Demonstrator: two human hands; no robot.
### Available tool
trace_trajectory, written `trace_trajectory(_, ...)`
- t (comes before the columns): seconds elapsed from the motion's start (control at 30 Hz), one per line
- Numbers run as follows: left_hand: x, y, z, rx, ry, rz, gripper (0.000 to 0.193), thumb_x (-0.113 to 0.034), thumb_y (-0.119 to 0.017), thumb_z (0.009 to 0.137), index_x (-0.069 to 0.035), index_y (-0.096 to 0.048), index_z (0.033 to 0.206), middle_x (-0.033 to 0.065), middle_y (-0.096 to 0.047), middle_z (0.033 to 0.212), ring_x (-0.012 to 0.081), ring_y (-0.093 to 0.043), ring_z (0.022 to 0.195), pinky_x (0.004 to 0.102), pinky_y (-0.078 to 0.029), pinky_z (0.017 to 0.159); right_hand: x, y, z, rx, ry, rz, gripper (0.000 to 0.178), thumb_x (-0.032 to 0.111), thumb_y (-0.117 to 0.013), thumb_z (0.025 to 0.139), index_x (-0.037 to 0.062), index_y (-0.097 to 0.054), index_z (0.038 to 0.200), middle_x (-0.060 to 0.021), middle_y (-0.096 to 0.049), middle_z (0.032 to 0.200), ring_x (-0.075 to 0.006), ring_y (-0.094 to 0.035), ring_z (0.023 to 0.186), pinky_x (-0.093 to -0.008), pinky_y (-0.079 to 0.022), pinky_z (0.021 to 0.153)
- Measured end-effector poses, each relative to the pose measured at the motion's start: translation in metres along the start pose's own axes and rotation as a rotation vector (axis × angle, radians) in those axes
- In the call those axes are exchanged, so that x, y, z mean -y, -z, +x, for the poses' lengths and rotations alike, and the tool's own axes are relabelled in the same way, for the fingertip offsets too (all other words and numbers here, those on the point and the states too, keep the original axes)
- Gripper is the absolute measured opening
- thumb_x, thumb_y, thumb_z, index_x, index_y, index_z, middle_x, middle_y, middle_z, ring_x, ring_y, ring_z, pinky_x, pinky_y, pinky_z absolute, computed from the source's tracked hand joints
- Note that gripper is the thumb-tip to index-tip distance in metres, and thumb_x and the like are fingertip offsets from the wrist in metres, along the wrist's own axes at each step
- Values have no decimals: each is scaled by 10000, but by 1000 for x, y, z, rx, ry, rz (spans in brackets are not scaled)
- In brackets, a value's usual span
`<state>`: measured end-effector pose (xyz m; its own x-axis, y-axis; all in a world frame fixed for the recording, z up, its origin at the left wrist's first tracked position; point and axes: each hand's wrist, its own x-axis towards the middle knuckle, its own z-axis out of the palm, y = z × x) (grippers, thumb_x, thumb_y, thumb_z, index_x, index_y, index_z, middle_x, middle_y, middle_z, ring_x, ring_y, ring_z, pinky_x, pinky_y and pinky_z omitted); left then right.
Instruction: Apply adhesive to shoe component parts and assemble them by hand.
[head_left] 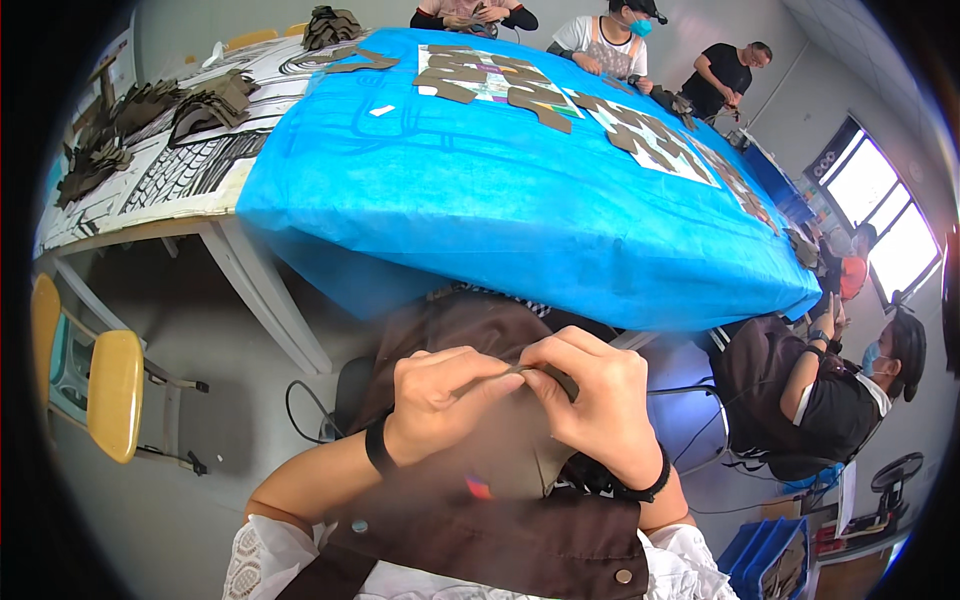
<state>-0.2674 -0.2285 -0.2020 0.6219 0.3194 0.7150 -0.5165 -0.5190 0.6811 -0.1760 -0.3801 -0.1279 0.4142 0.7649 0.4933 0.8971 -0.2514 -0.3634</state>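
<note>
A piece of dark olive-brown cloth [528,435] hangs in front of my chest, above my lap. My left hand [437,400] pinches its upper edge between thumb and forefinger. Close beside it, my right hand [603,400] grips the same edge, its fingers curled and the thumb pressed in. The two thumb tips nearly meet. Below my hands the cloth blurs into my dark brown apron [500,535], so its full outline is hard to make out. A small red and blue patch [478,487] shows on the brown below.
Ahead stands a table with a blue cover [400,180], bearing white sheets [690,165] with brown cloth pieces. More pieces are heaped on a patterned table [150,195] at left. A yellow chair [115,395] stands left. A seated co-worker [835,400] and blue crates [765,560] are at right.
</note>
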Motion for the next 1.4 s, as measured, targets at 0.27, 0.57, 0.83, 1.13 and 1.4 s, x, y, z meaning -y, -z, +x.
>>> trace_trajectory(0.27,1,-2,7,-45,296,-309,237,-237,-693,929,0,-697,935,67,-688,766,100,-641,679,245,-474,582,-20,6,9,43,-126,221,97,71,-720,795,44,-685,881,-113,-691,812,-273,-679,737,-322,-518,675)
trace_trajectory(0.57,-5,-5,20,71,492,-462,305,-247,-737,882,18,-701,1030,64,-721,879,73,-647,808,243,-515,686,-38,0,8,-55,-247,431,134,101,-701,884,-20,-643,890,15,-609,775,-37,-516,712,-194,-401,642)
trace_trajectory(0.83,-20,-6,22,-64,490,-306,273,-232,-685,915,34,-721,968,82,-709,707,80,-650,650,257,-504,565,-38,-8,8,-121,-368,522,100,75,-691,852,-1,-657,908,-60,-693,807,-97,-622,778,-252,-483,741)
trace_trajectory(1.13,-24,-2,27,-66,351,-130,319,-250,-630,960,40,-675,836,117,-569,564,136,-525,500,296,-405,468,-43,-1,6,124,-357,572,214,124,-714,844,-30,-688,989,-109,-702,816,-110,-610,768,-290,-484,728)
trace_trajectory(1.4,-29,2,29,-76,302,-39,341,-256,-628,976,31,-665,796,59,-487,526,70,-390,495,283,-344,446,-40,-1,4,61,-347,566,187,118,-713,836,-35,-675,936,-94,-665,741,-93,-550,686,-273,-463,651)
